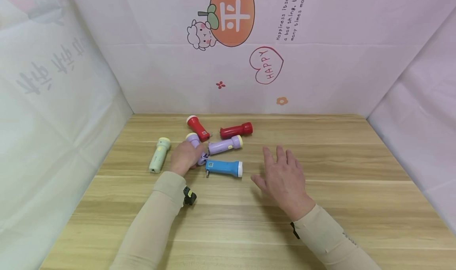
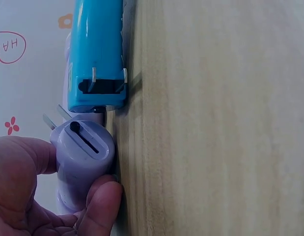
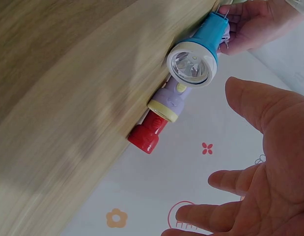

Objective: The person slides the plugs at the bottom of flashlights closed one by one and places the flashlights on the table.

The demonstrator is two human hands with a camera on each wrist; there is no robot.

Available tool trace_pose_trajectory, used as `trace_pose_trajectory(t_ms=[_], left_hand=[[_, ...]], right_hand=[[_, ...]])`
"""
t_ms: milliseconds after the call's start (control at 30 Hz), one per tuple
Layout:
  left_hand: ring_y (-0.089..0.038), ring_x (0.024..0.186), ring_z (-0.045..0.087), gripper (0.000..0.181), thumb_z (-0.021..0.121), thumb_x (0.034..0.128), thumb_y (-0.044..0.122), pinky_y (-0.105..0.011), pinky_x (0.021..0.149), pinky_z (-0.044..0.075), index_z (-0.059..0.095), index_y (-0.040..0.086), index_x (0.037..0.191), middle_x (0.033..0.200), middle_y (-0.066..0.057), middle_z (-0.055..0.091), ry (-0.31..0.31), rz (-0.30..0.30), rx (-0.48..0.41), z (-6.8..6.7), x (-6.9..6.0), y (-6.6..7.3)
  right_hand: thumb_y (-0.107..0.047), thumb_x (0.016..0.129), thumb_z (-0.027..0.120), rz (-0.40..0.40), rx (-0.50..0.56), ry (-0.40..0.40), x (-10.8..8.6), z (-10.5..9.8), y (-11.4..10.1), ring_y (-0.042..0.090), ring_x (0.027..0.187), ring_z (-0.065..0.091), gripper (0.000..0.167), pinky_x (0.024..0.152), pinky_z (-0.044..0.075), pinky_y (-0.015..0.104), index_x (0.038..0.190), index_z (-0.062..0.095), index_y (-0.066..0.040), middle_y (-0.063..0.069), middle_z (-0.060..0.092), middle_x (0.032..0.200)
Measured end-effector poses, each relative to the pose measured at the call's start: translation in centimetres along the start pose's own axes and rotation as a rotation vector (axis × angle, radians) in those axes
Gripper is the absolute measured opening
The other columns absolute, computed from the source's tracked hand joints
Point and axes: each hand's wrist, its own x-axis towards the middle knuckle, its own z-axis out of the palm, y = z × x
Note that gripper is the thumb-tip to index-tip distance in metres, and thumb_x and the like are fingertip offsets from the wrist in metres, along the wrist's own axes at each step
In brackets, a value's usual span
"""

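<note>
My left hand (image 1: 185, 156) grips a purple flashlight (image 2: 85, 157) between thumb and fingers. Two metal plug prongs stick out near its tail end. Close to that end lies a blue flashlight (image 1: 223, 167) with a white head and its own prongs folded out. A second purple flashlight (image 1: 224, 145), with a yellow rim, rests behind the blue one. My right hand (image 1: 285, 179) hovers to the right of the blue flashlight, fingers spread, holding nothing. In the right wrist view, the blue flashlight's clear lens (image 3: 192, 66) faces the camera.
Behind the purple flashlights lie a red flashlight with a white rim (image 1: 198, 128) and an all-red flashlight (image 1: 236, 130). A pale green flashlight (image 1: 159, 155) is at the left. The wooden table (image 1: 342, 159) ends at a printed white cloth (image 1: 320, 76) at the back.
</note>
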Motion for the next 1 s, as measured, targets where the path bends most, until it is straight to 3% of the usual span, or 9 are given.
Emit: trace_pose_trajectory(t_ms=[233,733,1000], left_hand=[[-0.019,0.057,0.065,0.051,0.048,0.101,0.053,-0.03,0.051,0.042,0.064,0.008,0.085,0.065,-0.006,0.069,0.002,0.012,-0.028,-0.1,-0.1,-0.5],[-0.02,0.062,0.07,0.044,0.051,0.0988,0.049,-0.031,0.054,0.047,0.06,0.006,0.095,0.072,-0.008,0.071,-0.009,-0.031,-0.093,-0.7,-0.8,-0.9],[-0.022,0.067,0.071,0.043,0.051,0.0977,0.046,-0.032,0.06,0.049,0.056,0.004,0.105,0.082,-0.011,0.071,0.02,-0.01,-0.166,-1.2,-1.6,-1.0]], right_hand=[[-0.058,0.092,0.072,-0.003,-0.005,0.011,0.0,0.1,0.0,0.06,0.139,0.042,0.088,0.111,0.041,0.069,0.156,0.044,-0.005,0.036,0.044,0.153],[-0.058,0.091,0.073,-0.005,-0.014,0.017,-0.1,0.1,-0.1,0.06,0.139,0.043,0.088,0.109,0.042,0.069,0.155,0.044,-0.005,0.036,0.044,0.153],[-0.058,0.091,0.073,-0.021,-0.022,0.036,-0.1,0.1,-0.1,0.06,0.137,0.045,0.088,0.109,0.043,0.068,0.155,0.045,-0.004,0.036,0.046,0.151]])
